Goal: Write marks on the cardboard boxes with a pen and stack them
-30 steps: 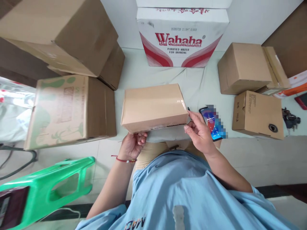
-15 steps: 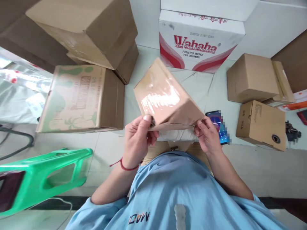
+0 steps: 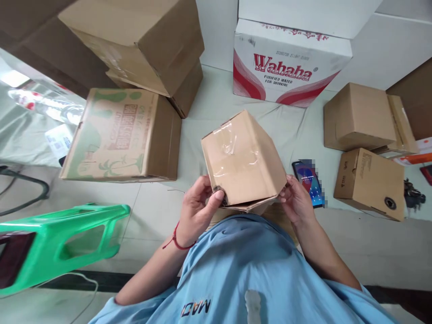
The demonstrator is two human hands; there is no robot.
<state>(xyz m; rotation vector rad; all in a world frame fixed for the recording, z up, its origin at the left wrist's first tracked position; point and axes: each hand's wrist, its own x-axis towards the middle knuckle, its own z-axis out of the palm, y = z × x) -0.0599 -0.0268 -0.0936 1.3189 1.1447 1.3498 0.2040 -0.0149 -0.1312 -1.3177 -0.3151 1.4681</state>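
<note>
L grip (image 3: 199,209) is part-closed on small ctn (image 3: 245,162), thumb over its dark, torn-looking nr-L corner, fingers along the side. R grip (image 3: 297,200) pinches the nr-R corner btwn thumb & fingertips. Ctn sits btwn the two, tilted, poking past the nr edge of the cloth-covered worktop (image 3: 216,101); can't tell if its underside touches. Clear tape (image 3: 227,139) shines on its facing side; thin gap along nr bottom edge. Red bracelet (image 3: 177,238) on L wrist. Phone (image 3: 305,180), screen lit, lies flat at R grip's 1 o'c, nr it.

Clock from ctn: Wahaha box (image 3: 290,67) at 1; plain box (image 3: 357,117) btwn 2 & 3; box w/ black round mark (image 3: 378,180) just past 3; green stool (image 3: 91,209) at 8, on floor; palm-print box (image 3: 114,135) btwn 9 & 10; stacked boxes (image 3: 155,54) approx 11.
</note>
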